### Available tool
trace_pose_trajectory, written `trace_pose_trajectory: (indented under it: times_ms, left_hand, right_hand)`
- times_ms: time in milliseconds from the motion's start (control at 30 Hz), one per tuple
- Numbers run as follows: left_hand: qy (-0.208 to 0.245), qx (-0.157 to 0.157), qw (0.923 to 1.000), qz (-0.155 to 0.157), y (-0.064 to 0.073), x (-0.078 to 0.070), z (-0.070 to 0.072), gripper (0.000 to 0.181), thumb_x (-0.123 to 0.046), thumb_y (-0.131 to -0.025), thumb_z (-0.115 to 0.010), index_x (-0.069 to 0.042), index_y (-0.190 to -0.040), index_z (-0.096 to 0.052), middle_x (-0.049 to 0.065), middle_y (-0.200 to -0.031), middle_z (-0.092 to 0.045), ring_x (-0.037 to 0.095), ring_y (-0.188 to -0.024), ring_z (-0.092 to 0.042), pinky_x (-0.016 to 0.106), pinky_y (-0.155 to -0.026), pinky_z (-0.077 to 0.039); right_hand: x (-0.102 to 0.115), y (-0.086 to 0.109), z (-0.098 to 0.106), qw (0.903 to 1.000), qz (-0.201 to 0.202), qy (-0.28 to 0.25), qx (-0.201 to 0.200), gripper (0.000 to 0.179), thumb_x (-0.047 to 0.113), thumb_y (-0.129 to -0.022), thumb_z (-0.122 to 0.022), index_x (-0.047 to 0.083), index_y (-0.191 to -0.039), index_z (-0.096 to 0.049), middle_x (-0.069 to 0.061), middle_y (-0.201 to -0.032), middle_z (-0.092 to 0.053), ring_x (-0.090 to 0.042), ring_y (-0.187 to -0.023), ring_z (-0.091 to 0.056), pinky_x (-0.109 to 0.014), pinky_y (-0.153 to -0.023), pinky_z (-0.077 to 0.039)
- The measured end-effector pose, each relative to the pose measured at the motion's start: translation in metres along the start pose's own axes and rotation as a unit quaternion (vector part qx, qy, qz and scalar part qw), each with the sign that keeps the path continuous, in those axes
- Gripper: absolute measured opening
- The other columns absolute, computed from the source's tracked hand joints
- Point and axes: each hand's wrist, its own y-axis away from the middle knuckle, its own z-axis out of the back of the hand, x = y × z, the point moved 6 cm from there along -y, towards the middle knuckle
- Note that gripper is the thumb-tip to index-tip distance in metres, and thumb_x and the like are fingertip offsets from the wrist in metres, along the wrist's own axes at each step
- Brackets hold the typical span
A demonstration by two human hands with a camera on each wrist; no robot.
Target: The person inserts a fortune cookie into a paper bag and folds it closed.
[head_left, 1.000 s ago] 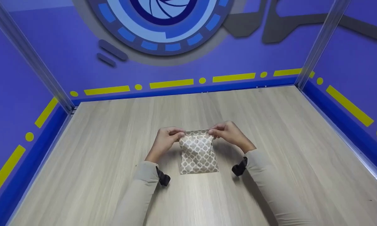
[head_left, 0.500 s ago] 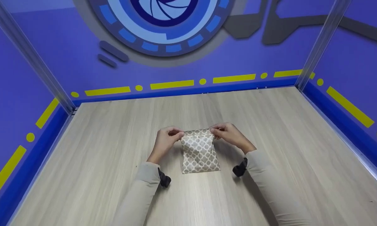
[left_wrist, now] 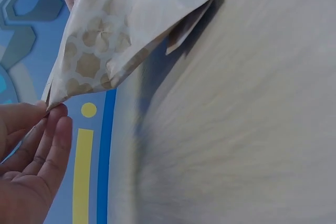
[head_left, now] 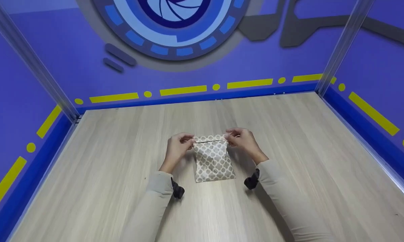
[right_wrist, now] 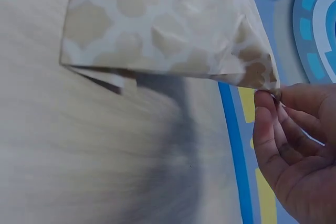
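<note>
A small paper bag [head_left: 213,161] with a white and tan quatrefoil pattern is between the two hands, its top edge toward the back wall. The left hand [head_left: 177,149] pinches the bag's upper left corner between thumb and fingertips. At the opposite upper corner, the right hand [head_left: 245,143] pinches the paper the same way. A thin dark line runs across the bag just below its top edge. In the left wrist view, the paper bag [left_wrist: 89,64] slopes down to the pinching fingertips. Its folded side shows along the lower edge in the right wrist view.
The bag is over a pale wood-grain table [head_left: 121,141]. Blue-purple panels with yellow dashes form a back wall [head_left: 188,75] and side walls, joined by metal corner posts [head_left: 343,47]. Both wrists carry black camera mounts [head_left: 251,181] below beige sleeves.
The bag's top flap, folded toward the person earlier, now stands up away from them, with a dark line below it. Both hands keep their pinch and have shifted slightly.
</note>
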Motion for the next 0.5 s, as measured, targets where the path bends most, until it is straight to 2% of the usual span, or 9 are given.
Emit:
trace_pose_trajectory:
  times_ms: [133, 267, 367, 500]
  left_hand:
    - [-0.002, 0.003, 1.0000, -0.001, 0.000, 0.000, 0.001, 0.024, -0.002, -0.092, -0.060, 0.004, -0.114, -0.065, 0.017, -0.102, -0.069, 0.015, -0.077, -0.067, 0.026, -0.070, -0.056]
    - [-0.006, 0.022, 0.9997, 0.011, 0.001, 0.001, 0.000, 0.028, -0.004, -0.094, -0.057, 0.002, -0.121, -0.061, 0.018, -0.112, -0.066, 0.022, -0.087, -0.068, 0.030, -0.076, -0.056]
    - [-0.036, 0.053, 0.9979, 0.008, 0.003, 0.002, -0.002, 0.032, -0.008, -0.095, -0.055, -0.001, -0.126, -0.058, 0.017, -0.122, -0.063, 0.028, -0.101, -0.066, 0.034, -0.085, -0.054]
    - [-0.077, 0.100, 0.9920, -0.003, 0.005, 0.004, -0.005, 0.039, -0.013, -0.096, -0.054, -0.003, -0.134, -0.053, 0.018, -0.133, -0.057, 0.033, -0.113, -0.061, 0.040, -0.093, -0.050]
  right_hand:
    - [-0.004, -0.001, 0.000, 0.9999, -0.013, 0.001, -0.008, 0.038, 0.002, -0.091, -0.056, -0.009, -0.127, -0.055, -0.021, -0.095, -0.067, -0.012, -0.070, -0.066, -0.027, -0.069, -0.056]
    - [-0.009, 0.000, -0.001, 0.9994, -0.036, -0.004, -0.002, 0.040, 0.003, -0.092, -0.052, -0.009, -0.130, -0.052, -0.021, -0.098, -0.066, -0.021, -0.079, -0.069, -0.032, -0.076, -0.057]
    - [-0.012, 0.001, -0.002, 0.9986, -0.050, -0.004, 0.016, 0.043, 0.006, -0.093, -0.051, -0.008, -0.134, -0.048, -0.021, -0.102, -0.065, -0.027, -0.087, -0.069, -0.037, -0.081, -0.056]
    - [-0.016, 0.004, -0.003, 0.9974, -0.054, 0.000, 0.047, 0.049, 0.008, -0.092, -0.051, -0.005, -0.139, -0.043, -0.020, -0.108, -0.065, -0.026, -0.092, -0.066, -0.038, -0.085, -0.054]
